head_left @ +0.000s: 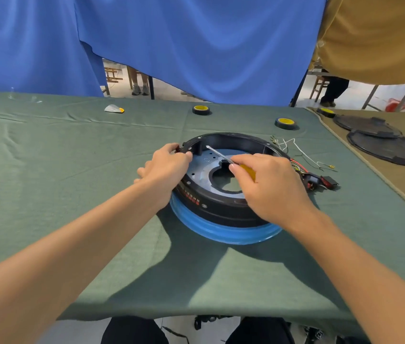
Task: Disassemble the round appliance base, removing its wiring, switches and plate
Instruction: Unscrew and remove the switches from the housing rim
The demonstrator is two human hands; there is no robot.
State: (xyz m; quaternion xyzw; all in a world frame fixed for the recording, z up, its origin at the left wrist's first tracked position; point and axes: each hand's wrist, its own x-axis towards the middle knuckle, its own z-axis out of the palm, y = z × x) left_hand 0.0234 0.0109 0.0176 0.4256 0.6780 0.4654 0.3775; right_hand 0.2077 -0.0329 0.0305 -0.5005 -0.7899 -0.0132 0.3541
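Head camera looks down on a round black plastic appliance base (pixel 221 207) with a translucent blue lower rim, lying flat near the middle of the green cloth-covered tabletop (pixel 72 182). Inside it sits a grey-blue metal plate (pixel 201 170) with a large irregular cut-out.

The left hand (pixel 165 165) grips the far-left edge of the base. Its fingers (pixel 181 153) curl over the rim beside a small red part, too hidden to identify. The right hand (pixel 271 187) holds a yellow-handled screwdriver (pixel 221 156), thumb and fingers closed round the handle. The steel shaft slants up and to the left across the plate, and its tip lies close to a black post on the inner wall. I cannot tell whether the tip touches anything.

A tangle of red, yellow and black wiring with boxy switches (pixel 318 181) lies on the cloth just right of the base. Thin white wires (pixel 300 152) trail out behind it.

Farther back stand two black tape rolls with yellow cores (pixel 200 109) (pixel 286 123), well apart. A small white and orange object (pixel 114 109) lies to the far left. On the tan cloth at the right lie two flat black round covers (pixel 390 150), overlapping. Blue curtains (pixel 196 45) hang behind.
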